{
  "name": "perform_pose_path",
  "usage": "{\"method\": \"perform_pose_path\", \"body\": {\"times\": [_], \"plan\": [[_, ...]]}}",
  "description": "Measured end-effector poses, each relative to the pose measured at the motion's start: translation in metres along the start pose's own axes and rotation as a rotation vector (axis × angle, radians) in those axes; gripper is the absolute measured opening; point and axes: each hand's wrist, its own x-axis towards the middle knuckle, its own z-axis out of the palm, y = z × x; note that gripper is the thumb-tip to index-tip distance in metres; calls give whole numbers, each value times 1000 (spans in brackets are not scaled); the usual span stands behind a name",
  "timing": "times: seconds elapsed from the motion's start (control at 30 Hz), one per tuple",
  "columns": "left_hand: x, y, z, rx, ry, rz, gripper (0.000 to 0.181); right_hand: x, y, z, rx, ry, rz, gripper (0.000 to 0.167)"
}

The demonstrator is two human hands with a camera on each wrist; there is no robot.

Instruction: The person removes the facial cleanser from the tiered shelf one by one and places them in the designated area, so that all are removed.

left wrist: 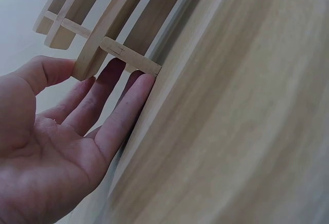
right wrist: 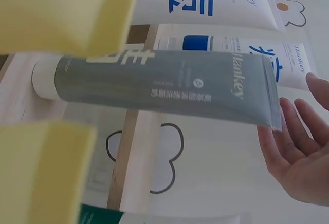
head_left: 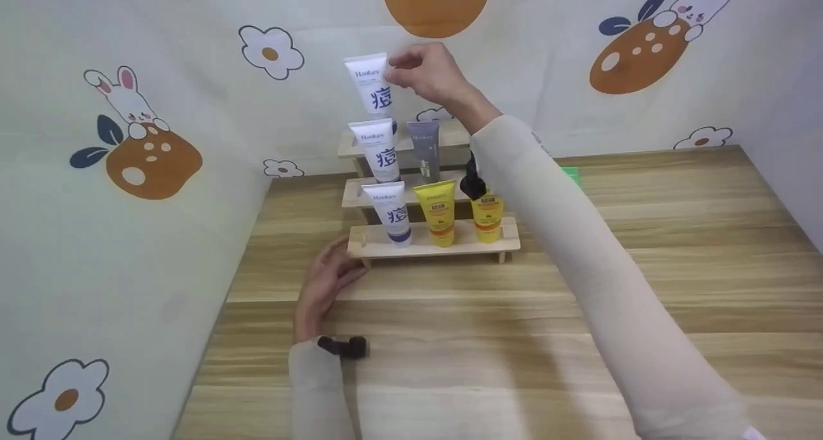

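Observation:
My left hand [head_left: 325,282] grips the left end of a wooden tiered display stand [head_left: 418,250]. Its thumb is on the bottom shelf's end, with fingers around the leg [left wrist: 131,57]. At the upper right corner of a white squeeze tube [head_left: 370,83] on the top tier is my right hand [head_left: 431,73]. In the right wrist view its thumb and fingers are apart, nothing clearly between them. A second white tube [head_left: 376,150] and a grey tube [head_left: 424,147] stand on the middle tier. On the bottom are a white tube [head_left: 391,211] and two yellow tubes [head_left: 437,211].
The stand is on a wood-grain table [head_left: 450,337] against a patterned wall cloth [head_left: 321,15]. My right sleeve [head_left: 578,253] covers the stand's right side in the head view. A green item [head_left: 571,175] shows behind that sleeve; a green-and-white tube [right wrist: 103,215] lies low in the right wrist view.

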Motion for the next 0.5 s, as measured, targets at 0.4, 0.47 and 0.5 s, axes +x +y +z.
{"method": "perform_pose_path", "body": {"times": [0.4, 0.47, 0.5], "plan": [[1, 2, -2, 15, -7, -24, 48, 6, -4, 16, 17, 20, 10, 35], [2, 2, -2, 14, -8, -25, 48, 6, -3, 15, 9, 33, 6, 34], [3, 3, -2, 15, -10, -25, 48, 6, -2, 14, 3, 39, 3, 34]]}}
